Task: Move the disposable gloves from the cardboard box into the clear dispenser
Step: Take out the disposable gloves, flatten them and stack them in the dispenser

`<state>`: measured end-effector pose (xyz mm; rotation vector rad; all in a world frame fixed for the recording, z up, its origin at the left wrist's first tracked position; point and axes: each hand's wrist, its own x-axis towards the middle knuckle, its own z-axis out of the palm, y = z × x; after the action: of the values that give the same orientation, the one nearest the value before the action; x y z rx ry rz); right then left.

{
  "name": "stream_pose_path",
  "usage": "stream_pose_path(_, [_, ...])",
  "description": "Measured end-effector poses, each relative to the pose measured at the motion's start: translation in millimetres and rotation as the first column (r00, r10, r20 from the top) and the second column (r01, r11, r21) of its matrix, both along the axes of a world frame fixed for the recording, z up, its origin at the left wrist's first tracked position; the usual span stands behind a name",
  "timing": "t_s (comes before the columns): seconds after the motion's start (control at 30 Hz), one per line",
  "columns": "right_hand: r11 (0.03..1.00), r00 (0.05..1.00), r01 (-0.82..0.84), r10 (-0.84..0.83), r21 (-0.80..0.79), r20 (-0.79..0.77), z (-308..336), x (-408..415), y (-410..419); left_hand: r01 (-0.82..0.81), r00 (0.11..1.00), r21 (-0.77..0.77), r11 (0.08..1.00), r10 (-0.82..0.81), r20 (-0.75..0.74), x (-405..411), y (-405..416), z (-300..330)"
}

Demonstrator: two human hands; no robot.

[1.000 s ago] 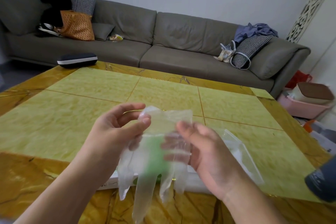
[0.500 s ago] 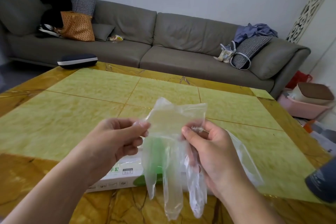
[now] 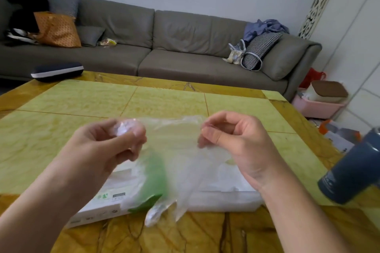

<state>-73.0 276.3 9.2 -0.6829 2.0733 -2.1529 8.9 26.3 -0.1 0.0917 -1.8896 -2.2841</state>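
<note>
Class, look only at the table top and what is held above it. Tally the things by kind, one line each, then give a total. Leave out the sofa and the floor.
Hands: 2, left hand and right hand
Clear plastic gloves held between them: 1 bunch, number unclear
Cardboard box: 1
Clear dispenser: 1
Dark blue bottle: 1
Dark case at the far edge: 1
Total: 7

Two hands (image 3: 107,150) (image 3: 236,146), one glove (image 3: 174,150), one box (image 3: 107,201).

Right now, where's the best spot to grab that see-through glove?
Probably the wide cuff edge of the glove, taken from above at its two top corners, as the left hand and right hand pinch it. The floppy glove fingers then hang down freely.
</note>
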Motion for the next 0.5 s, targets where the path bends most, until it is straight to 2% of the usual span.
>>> stream_pose_path(0.03, [0.998,0.999,0.020,-0.022,-0.056,-0.036,2.9,-2.0,2.1,-0.033,0.996,0.028,0.999,0.035,-0.081,-1.6,1.0,5.1])
stream_pose_path(0.1, [0.993,0.987,0.026,-0.044,-0.117,-0.154,11.1,-5.9,10.9,-0.086,0.954,-0.066,0.994,0.063,-0.292,-1.5,13.4,21.8])
stream_pose_path(0.17, [0.997,0.953,0.015,-0.037,-0.075,-0.302,21.4,-8.4,24.5,-0.121,0.869,-0.281,0.952,-0.035,-0.494,3.3,33.5,41.7])
stream_pose_path(0.23, [0.998,0.917,0.050,-0.036,0.026,-0.397,26.3,-10.8,40.7,-0.209,0.777,-0.552,0.807,-0.205,-0.595,8.7,52.8,52.6])
stream_pose_path(0.3, [0.965,0.885,0.169,-0.060,0.200,-0.462,21.0,-14.3,56.2,-0.228,0.769,-0.758,0.611,-0.364,-0.525,7.9,67.9,45.7])
stream_pose_path(0.37, [0.876,0.900,0.258,-0.065,0.407,-0.432,6.3,-20.5,67.7,-0.104,0.844,-0.896,0.432,-0.438,-0.309,1.1,78.4,27.5])
stream_pose_path(0.4, [0.831,0.922,0.253,-0.052,0.495,-0.384,-1.8,-23.5,70.8,-0.016,0.886,-0.937,0.348,-0.430,-0.175,-0.8,83.7,18.8])
stream_pose_path(0.43, [0.787,0.943,0.232,-0.038,0.572,-0.330,-9.5,-26.5,72.6,0.069,0.917,-0.950,0.304,-0.394,-0.060,-1.8,86.2,12.1])
stream_pose_path(0.47, [0.743,0.959,0.210,-0.030,0.636,-0.282,-16.6,-28.5,74.4,0.129,0.932,-0.934,0.334,-0.362,0.000,-1.8,89.6,9.9])
stream_pose_path(0.5, [0.699,0.970,0.188,-0.021,0.690,-0.242,-21.6,-29.6,74.4,0.158,0.939,-0.887,0.434,-0.343,0.000,-2.6,93.2,11.8])
